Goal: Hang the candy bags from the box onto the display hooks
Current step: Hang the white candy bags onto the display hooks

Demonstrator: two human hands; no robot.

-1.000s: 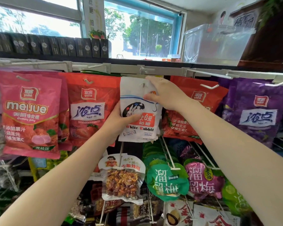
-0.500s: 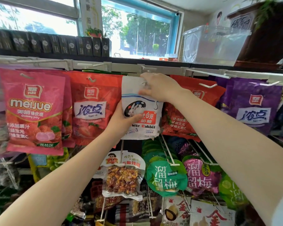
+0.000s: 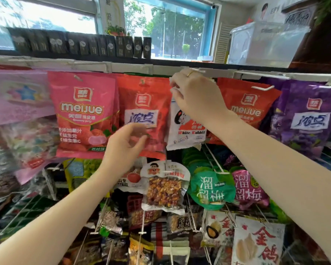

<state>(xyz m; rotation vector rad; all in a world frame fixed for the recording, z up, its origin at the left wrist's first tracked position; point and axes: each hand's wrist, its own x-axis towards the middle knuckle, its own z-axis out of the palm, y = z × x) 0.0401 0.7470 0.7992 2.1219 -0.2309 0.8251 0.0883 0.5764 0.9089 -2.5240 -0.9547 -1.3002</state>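
A white White Rabbit candy bag [image 3: 185, 131] hangs in the top row of the display, between a red bag [image 3: 143, 111] and an orange-red meijue bag [image 3: 246, 104]. My right hand [image 3: 195, 96] pinches its top edge up by the white hook rail [image 3: 130, 66]; the hook itself is hidden behind my fingers. My left hand [image 3: 125, 148] hovers lower left of the bag with loosely curled fingers, holding nothing. The box is out of view.
A pink meijue bag [image 3: 82, 115] and a purple bag [image 3: 308, 119] hang in the same row. Lower hooks carry green [image 3: 210, 190] and purple round packs and a nut pack [image 3: 164, 190]. Dark boxes and a clear plastic bin [image 3: 266, 43] stand on the shelf above.
My left hand has let go of the White Rabbit bag's lower edge and pulled away to the left. My right hand has stayed at the bag's top. The view has shifted left.
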